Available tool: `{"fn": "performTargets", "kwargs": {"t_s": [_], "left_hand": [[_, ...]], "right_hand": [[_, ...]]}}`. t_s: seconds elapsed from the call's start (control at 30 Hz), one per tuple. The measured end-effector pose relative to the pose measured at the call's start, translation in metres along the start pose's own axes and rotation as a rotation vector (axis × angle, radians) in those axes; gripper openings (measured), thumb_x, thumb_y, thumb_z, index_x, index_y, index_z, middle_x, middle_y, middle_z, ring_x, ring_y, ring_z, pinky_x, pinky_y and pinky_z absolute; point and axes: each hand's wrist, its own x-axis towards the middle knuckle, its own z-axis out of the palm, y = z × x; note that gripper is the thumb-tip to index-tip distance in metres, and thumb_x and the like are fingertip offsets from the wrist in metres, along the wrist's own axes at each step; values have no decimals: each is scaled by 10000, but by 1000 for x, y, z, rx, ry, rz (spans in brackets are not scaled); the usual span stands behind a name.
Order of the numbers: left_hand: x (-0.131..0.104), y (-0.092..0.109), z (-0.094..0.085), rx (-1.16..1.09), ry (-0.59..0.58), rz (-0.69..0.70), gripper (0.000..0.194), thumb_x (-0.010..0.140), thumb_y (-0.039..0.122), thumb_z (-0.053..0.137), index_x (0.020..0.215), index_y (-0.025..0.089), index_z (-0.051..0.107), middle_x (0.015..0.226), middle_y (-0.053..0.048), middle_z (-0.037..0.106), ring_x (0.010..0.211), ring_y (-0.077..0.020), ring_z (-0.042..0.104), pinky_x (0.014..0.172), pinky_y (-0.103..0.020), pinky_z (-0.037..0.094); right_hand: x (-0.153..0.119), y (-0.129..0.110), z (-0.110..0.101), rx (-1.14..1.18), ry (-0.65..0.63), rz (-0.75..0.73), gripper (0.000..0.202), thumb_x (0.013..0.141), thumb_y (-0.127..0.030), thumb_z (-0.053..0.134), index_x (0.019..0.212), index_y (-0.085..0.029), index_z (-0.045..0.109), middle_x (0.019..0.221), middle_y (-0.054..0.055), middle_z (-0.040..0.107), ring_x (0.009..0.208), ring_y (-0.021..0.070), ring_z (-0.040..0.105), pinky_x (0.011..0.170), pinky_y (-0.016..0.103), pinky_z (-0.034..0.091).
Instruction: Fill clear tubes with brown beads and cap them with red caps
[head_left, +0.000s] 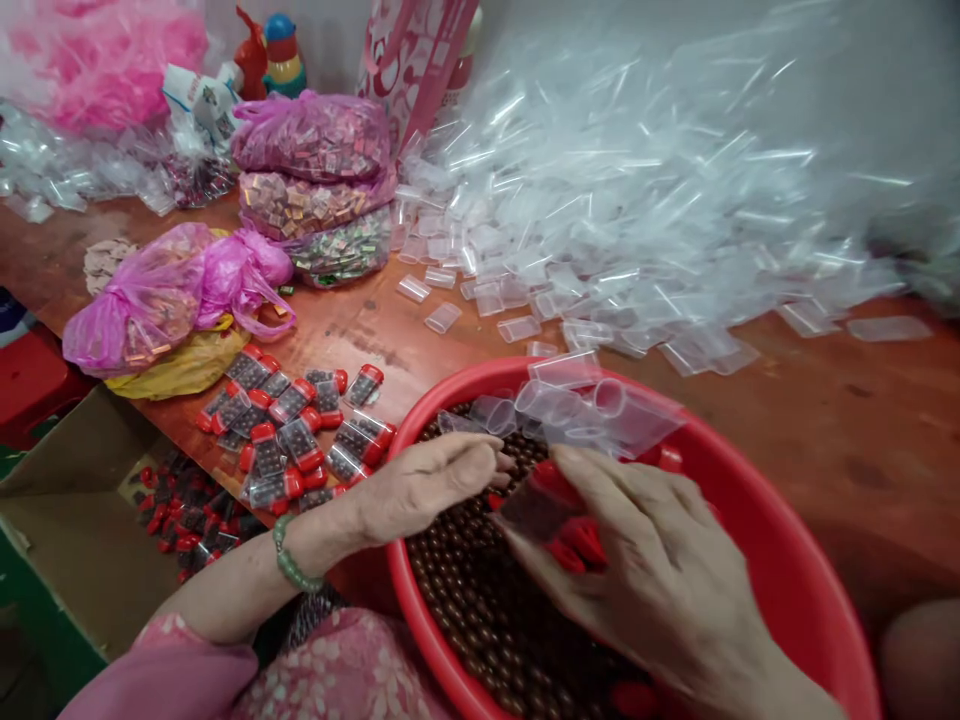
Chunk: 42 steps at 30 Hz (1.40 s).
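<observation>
My right hand (660, 570) is over a red basin (802, 560), closed around a clear plastic tube (534, 505) with a red cap and dark contents. More red caps (577, 545) show beside its fingers. Across from it, my left hand (435, 480) is held flat above the basin's left side, fingers stretched out and nothing visible in them. Beneath both hands lie many shiny brown balls (480, 600). Empty clear tubes (570, 405) rest at the basin's far side, partly behind my right hand.
A large heap of clear tubes (637, 220) covers the back right of the table. Filled red-capped tubes (300, 440) lie left of the basin. Below the table edge, a cardboard box (82, 510) holds more. Pink bags (315, 140) of small pieces stand behind.
</observation>
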Motion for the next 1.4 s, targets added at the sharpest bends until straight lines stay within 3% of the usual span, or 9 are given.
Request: {"fn": "performTargets", "kwargs": {"t_s": [0.27, 0.57, 0.67, 0.77, 0.9, 1.0, 1.2, 1.27, 1.4], "left_hand": [[4, -6, -2, -43, -35, -42, 697, 838, 681, 484, 1221, 102, 553, 1205, -170, 627, 1099, -236, 597, 997, -392, 406], [-6, 7, 6, 233, -26, 68, 290, 895, 229, 536, 1167, 140, 581, 1030, -74, 683, 912, -162, 641, 851, -281, 487], [-23, 13, -13, 467, 195, 167, 280, 924, 265, 504, 1167, 146, 577, 1067, -86, 692, 977, -183, 653, 906, -293, 490], [-43, 11, -49, 794, 600, 282, 312, 903, 303, 537, 1174, 152, 572, 1099, -90, 696, 1006, -213, 657, 926, -322, 492], [-62, -3, -103, 1173, 1091, 296, 379, 878, 334, 538, 1218, 168, 567, 1018, -92, 718, 881, -246, 690, 831, -370, 533], [-69, -12, -125, 1452, 1230, 242, 421, 860, 299, 536, 1256, 155, 554, 1063, -142, 701, 855, -297, 691, 790, -439, 541], [-51, -2, -86, 1553, 946, 568, 370, 885, 221, 549, 1251, 162, 542, 1236, -146, 622, 1127, -278, 595, 977, -446, 477], [-32, 7, -59, 1582, 680, 744, 210, 892, 176, 544, 1090, 162, 613, 1051, -97, 679, 1010, -227, 610, 938, -393, 493], [13, 18, -19, 1829, 164, 671, 136, 907, 180, 519, 917, 117, 640, 937, -104, 676, 889, -232, 580, 826, -384, 500]], "right_hand": [[5, -8, 10, -96, 71, -64, 742, 795, -341, 677, 1439, -172, 351, 1146, 167, 624, 995, 307, 616, 814, 453, 524], [15, -14, 5, -47, -119, -112, 832, 839, -518, 605, 1487, -147, 236, 1273, 209, 572, 1156, 335, 560, 888, 499, 508], [9, -3, -10, -60, -111, 11, 611, 873, -454, 596, 1392, -187, 413, 1246, 170, 603, 1140, 301, 583, 911, 472, 511], [-4, 15, -23, -89, -76, 164, 243, 927, -309, 535, 1138, -211, 604, 1061, 98, 681, 967, 244, 653, 852, 427, 531], [-19, 29, -27, -102, -212, 193, 194, 944, -289, 479, 967, -203, 652, 924, 67, 695, 847, 221, 638, 773, 396, 519], [-20, 26, -19, -226, -338, 151, 190, 936, -255, 481, 912, -192, 658, 869, 69, 684, 806, 223, 597, 737, 379, 474], [-10, 17, 5, -491, -433, 137, 168, 898, -249, 548, 756, -174, 598, 701, 73, 640, 712, 242, 547, 661, 356, 368], [-8, 17, 7, -485, -430, 147, 140, 890, -208, 545, 764, -170, 592, 674, 75, 639, 696, 240, 547, 644, 348, 348], [-5, 16, 2, -437, -433, 154, 152, 875, -149, 525, 743, -173, 597, 688, 93, 640, 689, 251, 536, 625, 356, 334]]}}
